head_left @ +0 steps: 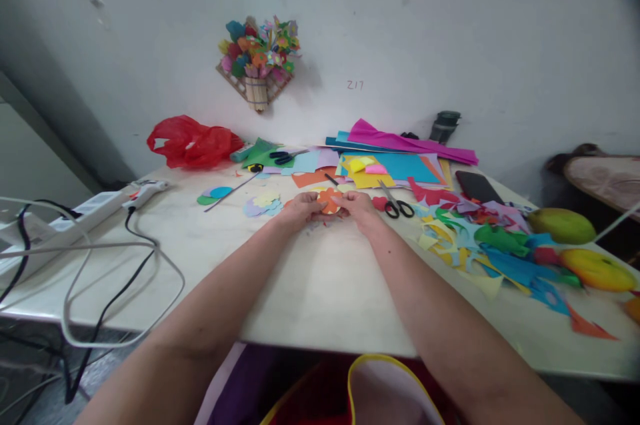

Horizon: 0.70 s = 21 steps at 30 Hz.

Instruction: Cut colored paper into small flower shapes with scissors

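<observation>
Between my two hands is an orange paper flower (329,201), pinched at both sides just above the table. My left hand (302,209) has its fingers closed on the flower's left edge. On the other edge, my right hand (358,206) grips it with thumb and fingertips. Pale yellow paper shows behind the flower, partly hidden by it. Black-handled scissors (395,205) lie with blades apart to the right of my right hand, near a small red paper piece (379,203). Left of my left hand lie pastel paper flower cutouts (263,203).
Colourful paper scraps (465,231), a phone (479,187) and mangoes (597,269) lie to the right. Paper sheets (400,168) and a red plastic bag (193,141) are at the back. Cables and a power strip (75,218) occupy the left edge.
</observation>
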{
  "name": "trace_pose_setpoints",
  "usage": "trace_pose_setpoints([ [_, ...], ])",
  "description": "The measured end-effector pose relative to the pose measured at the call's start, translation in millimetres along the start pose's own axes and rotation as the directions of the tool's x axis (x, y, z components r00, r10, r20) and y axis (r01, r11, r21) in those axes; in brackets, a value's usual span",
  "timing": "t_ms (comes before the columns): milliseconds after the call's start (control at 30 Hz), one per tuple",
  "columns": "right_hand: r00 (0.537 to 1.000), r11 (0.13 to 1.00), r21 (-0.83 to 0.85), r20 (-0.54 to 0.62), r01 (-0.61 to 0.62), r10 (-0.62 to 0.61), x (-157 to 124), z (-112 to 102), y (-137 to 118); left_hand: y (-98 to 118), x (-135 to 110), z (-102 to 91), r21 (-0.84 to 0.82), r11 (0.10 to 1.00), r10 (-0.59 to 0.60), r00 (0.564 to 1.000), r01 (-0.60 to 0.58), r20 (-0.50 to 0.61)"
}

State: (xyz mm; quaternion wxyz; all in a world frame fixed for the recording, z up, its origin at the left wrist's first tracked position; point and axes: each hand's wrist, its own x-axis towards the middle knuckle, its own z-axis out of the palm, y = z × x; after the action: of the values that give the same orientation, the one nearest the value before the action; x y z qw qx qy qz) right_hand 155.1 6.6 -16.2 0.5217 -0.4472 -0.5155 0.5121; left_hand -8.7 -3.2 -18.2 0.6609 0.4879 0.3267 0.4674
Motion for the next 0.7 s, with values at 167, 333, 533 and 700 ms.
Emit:
trace_pose_setpoints([
  [167, 1.0, 1.0, -0.008, -0.009, -0.001, 0.001, 1.3, -0.3, 1.5, 2.4, -2.5, 1.7, -0.014, 1.0, -0.004, 1.0, 0.004, -0.008],
  [333, 1.0, 1.0, 0.0, -0.01, -0.007, 0.007, 1.9, 1.2, 2.3, 4.8, -1.4, 2.3, -0.013, 0.998, -0.058, 0.997, 0.058, -0.046],
  [533, 1.0, 0.999, 0.016, -0.01, -0.029, 0.029, -0.1, 3.0, 0.2, 5.6, 2.2, 1.0, -0.055, 0.994, -0.101, 0.993, 0.097, -0.055],
  [700, 0.999, 1.0, -0.026, 0.047, -0.002, 0.003, -1.4, 0.8, -0.4, 5.5, -0.4, 1.4, -0.023, 0.998, -0.063, 0.995, 0.062, -0.071],
])
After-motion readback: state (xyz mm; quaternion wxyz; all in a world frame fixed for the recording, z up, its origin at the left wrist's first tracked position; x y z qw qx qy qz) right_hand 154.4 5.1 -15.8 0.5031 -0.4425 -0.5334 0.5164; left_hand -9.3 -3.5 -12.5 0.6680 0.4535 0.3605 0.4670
